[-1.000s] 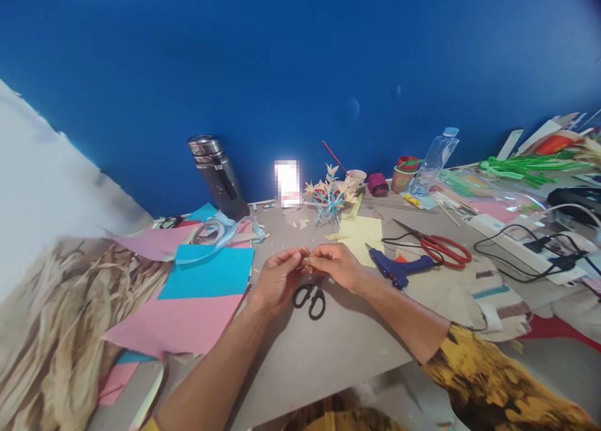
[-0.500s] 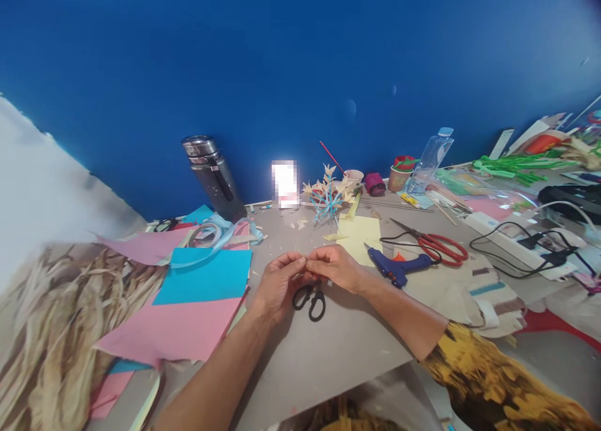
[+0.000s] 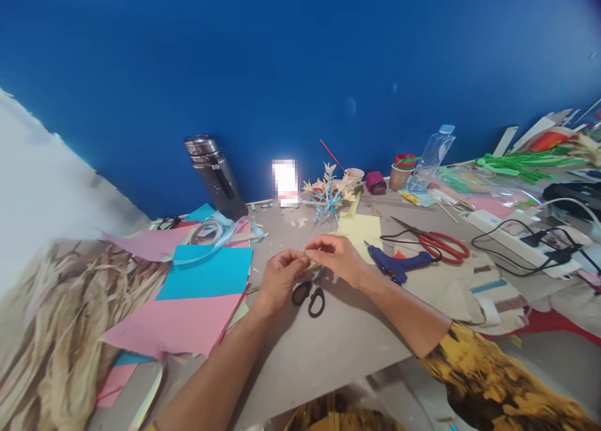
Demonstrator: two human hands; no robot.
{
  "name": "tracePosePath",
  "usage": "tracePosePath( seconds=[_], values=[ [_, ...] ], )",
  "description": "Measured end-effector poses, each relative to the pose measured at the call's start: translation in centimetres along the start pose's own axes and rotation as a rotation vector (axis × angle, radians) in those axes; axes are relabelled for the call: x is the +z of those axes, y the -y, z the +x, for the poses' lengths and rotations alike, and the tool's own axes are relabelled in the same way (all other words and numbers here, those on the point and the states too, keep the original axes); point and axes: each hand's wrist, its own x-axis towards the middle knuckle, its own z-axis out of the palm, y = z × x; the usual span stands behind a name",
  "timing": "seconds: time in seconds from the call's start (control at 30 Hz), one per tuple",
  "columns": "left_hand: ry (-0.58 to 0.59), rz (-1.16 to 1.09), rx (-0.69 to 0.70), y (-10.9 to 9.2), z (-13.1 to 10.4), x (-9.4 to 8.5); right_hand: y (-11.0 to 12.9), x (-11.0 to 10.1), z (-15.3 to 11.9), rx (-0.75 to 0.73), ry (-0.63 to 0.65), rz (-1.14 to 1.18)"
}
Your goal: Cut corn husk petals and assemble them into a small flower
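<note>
Over the middle of the table, my left hand (image 3: 282, 277) and my right hand (image 3: 339, 260) meet, thumbs and fingers pinched together. Between the fingertips shows a thin greenish strip (image 3: 306, 254), mostly covered by the fingers. Just below them lie small scissors with black handles (image 3: 316, 302), their blades partly under my hands. Beyond the hands stands a bunch of pale, pointed flowers with light blue stems (image 3: 328, 196). Yellow paper (image 3: 370, 230) lies past my right hand. To its right are a blue glue gun (image 3: 399, 265) and red-handled scissors (image 3: 446, 246).
Dried husks (image 3: 70, 331), pink paper (image 3: 188, 324) and blue paper (image 3: 211, 271) cover the left side. A dark flask (image 3: 216, 177) stands at the back. At right are a plastic bottle (image 3: 431, 158), green stems (image 3: 521, 165) and a power strip (image 3: 511, 237) with cables.
My right hand has risen slightly and its fingers have spread higher over the left fingertips. A greenish bit now shows between them. The view has shifted slightly.
</note>
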Motion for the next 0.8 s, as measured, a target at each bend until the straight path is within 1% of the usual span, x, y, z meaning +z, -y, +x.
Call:
tracePosePath(
  seconds=[0.1, 0.17, 0.23, 0.37, 0.43, 0.57, 0.7, 0.8],
  values=[
    [0.008, 0.056, 0.011, -0.1, -0.3, 0.3, 0.1, 0.1, -0.1, 0.067, 0.048, 0.119],
    [0.025, 0.066, -0.010, -0.3, -0.5, 0.4, 0.2, 0.1, -0.1, 0.124, 0.061, 0.217],
    [0.058, 0.055, -0.028, -0.5, -0.6, 0.5, 0.3, 0.1, -0.1, 0.151, 0.059, 0.256],
    [0.167, -0.013, -0.034, -0.7, -0.5, 0.2, 0.4, -0.4, 0.0, 0.123, 0.056, 0.248],
    [0.193, -0.070, -0.049, -0.7, -0.4, 0.0, 0.2, -0.7, 0.1, 0.101, 0.073, 0.260],
    [0.228, -0.134, -0.105, -0.7, -0.4, -0.2, -0.2, -1.1, 0.2, 0.068, 0.154, 0.290],
    [0.312, -0.132, -0.145, -0.9, -0.5, -0.2, -0.2, -1.3, 0.0, 0.074, 0.251, 0.375],
    [0.344, -0.159, -0.180, -1.3, -0.6, -0.1, 0.0, -1.3, -0.1, 0.092, 0.278, 0.418]
  ],
)
